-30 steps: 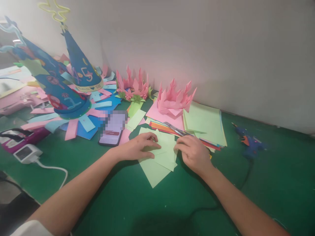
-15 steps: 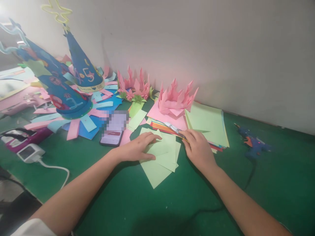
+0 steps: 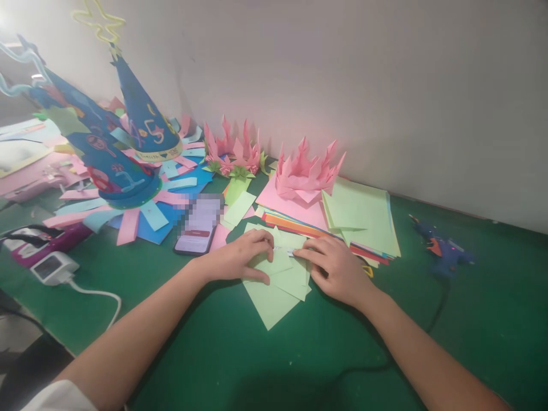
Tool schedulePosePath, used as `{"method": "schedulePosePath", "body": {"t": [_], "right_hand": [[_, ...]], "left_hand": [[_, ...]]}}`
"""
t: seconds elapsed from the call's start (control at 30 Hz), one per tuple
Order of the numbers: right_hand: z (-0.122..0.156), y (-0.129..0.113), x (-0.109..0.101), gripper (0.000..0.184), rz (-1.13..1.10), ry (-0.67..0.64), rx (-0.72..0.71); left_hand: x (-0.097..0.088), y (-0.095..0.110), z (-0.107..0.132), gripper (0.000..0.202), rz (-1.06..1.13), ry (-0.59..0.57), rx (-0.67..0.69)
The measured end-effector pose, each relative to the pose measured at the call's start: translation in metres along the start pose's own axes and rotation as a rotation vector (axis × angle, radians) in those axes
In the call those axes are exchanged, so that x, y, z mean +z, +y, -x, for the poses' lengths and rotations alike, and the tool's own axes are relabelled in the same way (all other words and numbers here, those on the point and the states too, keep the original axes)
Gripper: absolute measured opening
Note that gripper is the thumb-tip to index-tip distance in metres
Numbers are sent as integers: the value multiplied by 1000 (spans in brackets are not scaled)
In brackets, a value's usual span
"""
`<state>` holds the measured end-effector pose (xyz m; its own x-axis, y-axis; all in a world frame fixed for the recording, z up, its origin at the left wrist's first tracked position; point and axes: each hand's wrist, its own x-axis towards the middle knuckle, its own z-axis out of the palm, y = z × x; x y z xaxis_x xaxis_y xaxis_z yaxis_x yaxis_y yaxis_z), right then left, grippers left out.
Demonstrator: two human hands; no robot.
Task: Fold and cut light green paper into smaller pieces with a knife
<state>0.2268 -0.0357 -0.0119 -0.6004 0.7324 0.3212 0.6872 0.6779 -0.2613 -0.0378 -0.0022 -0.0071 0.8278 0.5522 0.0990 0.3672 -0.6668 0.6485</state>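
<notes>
Light-green paper sheets (image 3: 274,299) lie overlapped on the green table mat (image 3: 257,359), near centre. Head view: left hand (image 3: 240,260) is palm-down with bent fingers, pressing the sheets' left part and gripping nothing. Right hand (image 3: 338,268) lies palm-down on their right edge, over yellow-handled metal scissors (image 3: 367,269); can't tell if it grips them. Step looks like pinning paper for a crease or cut, which calls for steady sheets. Dark smartphone (image 3: 199,228) lies left.

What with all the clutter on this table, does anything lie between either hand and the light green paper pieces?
Nothing visible does. The left hand lies directly on the light green paper pieces, and the right hand touches their right edge. A thin silvery tip shows between the hands; I cannot tell what it is.
</notes>
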Motion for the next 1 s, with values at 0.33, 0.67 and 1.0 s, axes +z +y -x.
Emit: {"method": "schedulePosePath", "body": {"t": [0.33,0.67,1.0], "right_hand": [[7,5,-7,46,-32,-65,-90],[21,5,-6,50,-19,-89,-79],[20,9,-10,50,-67,-140,-116]], "left_hand": [[0,0,-3,17,-63,64,29],[3,-2,-4,35,-122,41,38],[2,-3,-5,34,-147,35,49]]}}
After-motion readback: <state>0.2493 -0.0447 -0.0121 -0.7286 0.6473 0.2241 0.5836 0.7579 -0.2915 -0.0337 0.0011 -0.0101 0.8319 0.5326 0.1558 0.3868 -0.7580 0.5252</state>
